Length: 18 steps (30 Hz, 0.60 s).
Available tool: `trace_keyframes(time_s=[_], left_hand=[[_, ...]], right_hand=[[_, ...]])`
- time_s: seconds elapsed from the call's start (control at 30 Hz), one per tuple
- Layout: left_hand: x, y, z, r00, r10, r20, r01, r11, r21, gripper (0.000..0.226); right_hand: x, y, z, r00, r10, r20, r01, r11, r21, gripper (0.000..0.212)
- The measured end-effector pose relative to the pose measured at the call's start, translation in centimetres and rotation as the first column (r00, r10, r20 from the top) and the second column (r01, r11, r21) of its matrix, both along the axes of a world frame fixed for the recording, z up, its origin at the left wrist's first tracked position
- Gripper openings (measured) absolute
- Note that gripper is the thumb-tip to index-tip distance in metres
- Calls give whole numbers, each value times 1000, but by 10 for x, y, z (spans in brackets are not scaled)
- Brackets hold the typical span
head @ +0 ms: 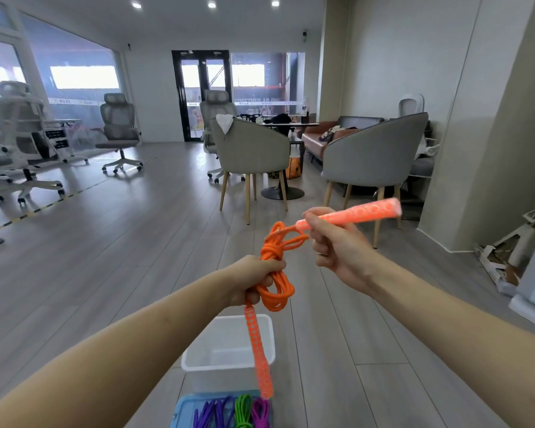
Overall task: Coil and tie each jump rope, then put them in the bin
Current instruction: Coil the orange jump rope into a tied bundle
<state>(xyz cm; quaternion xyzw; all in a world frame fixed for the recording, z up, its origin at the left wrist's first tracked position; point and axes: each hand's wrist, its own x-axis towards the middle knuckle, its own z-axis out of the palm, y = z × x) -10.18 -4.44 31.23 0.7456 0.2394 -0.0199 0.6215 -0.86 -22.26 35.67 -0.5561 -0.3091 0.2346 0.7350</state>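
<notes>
- Holding up an orange jump rope with both hands, a person stands in a big room with a wood floor.
- Over at 9 o'clock are white office chairs by the glass wall.
- The left hand is near the middle of the view. Its fingers are wrapped tight around the coiled orange rope.
- One orange handle hangs straight down from that fist, toward 6 o'clock. It hangs in front of the white bin on the floor.
- Nothing can be seen inside the bin.
- At 6 o'clock, just below the bin, is a blue tray. Purple ropes and a green rope lie in it.
- A knot of orange rope sits just above the left fist.
- The right hand is at 2 o'clock from the left hand. Its fingers pinch the other orange handle near the end where the rope goes in.
- That handle points to 2 o'clock and looks a bit blurry.
- Two grey chairs stand at a table farther back, at 1 o'clock.
</notes>
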Motion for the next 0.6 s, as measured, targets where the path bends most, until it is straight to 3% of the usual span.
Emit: trace_keyframes(time_s=[0.1,0.23,0.4,0.6], left_hand=[[-2,12,1,993,106,45,-100,988,-114,29],[-6,21,7,982,107,156,-80,982,-171,31],[-10,23,11,950,21,313,54,971,-231,30],[-10,13,16,887,-12,461,165,941,-294,29]], right_hand=[[0,-5,5,993,-25,-117,30,999,42,28],[2,-12,2,969,-45,-242,50,999,12,46],[17,-13,-5,890,-186,-415,212,977,16,17],[19,-4,-21,807,-257,-531,300,954,-6,26]])
